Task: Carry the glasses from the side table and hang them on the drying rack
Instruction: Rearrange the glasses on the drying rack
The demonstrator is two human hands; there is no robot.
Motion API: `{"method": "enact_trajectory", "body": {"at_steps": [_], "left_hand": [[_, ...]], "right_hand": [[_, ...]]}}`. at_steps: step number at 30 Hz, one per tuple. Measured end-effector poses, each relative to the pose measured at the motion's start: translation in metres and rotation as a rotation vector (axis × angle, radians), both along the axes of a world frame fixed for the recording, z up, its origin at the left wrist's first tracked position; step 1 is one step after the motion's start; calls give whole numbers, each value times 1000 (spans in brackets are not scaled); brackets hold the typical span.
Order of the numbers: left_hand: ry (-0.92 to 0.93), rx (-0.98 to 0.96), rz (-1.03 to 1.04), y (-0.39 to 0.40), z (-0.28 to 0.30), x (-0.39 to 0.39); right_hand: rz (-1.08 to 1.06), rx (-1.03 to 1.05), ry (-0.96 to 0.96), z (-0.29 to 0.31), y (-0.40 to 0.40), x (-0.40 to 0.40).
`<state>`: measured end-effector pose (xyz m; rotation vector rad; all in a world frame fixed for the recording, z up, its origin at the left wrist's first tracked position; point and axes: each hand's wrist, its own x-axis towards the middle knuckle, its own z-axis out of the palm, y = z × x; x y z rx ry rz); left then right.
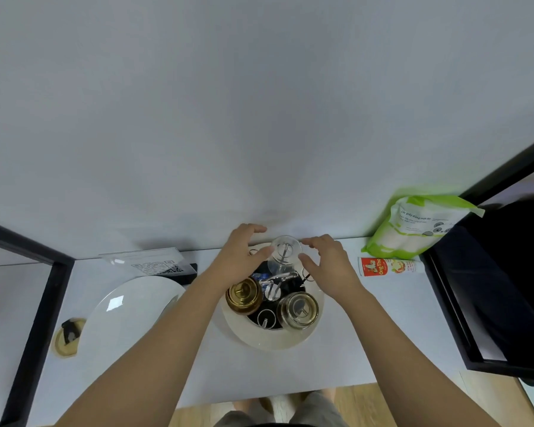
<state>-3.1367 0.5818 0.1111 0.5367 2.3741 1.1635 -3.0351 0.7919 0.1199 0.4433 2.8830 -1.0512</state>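
At the drying rack's point(273, 309) far side, two open hands, left point(239, 252) and right point(327, 261), flank an inverted clear glass point(285, 252), gripping nothing; a nudge could topple it off its peg.

"ong tho" on red can point(390, 266).

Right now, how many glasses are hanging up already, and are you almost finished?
Three glasses sit upside down on the drying rack: an amber glass, a smoky glass and a clear glass at the back. The left hand and right hand are open either side of the clear one, apparently not gripping it. At least one peg is empty. The side table isn't visible, so I can't tell what's left.
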Motion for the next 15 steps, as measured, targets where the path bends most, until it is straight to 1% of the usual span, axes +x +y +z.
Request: {"method": "enact_trajectory", "body": {"at_steps": [2,4,6,9,11,15], "left_hand": [[58,1,-21,-6,7,8],[60,-14,-61,-11,13,18],[29,-45,-123,-14,18,28],[46,-94,-173,-16,15,42],[62,-121,-166,-15,12,48],[134,-199,-151,-13,9,52]], "right_hand": [[55,25,49,8,-5,1],[116,1,54,16,-11,3],[178,-30,-1,21,-17,6],[263,-25,-74,23,-24,12],[282,-21,-87,22,-26,17],[253,-9,-94,21,-28,21]]}}
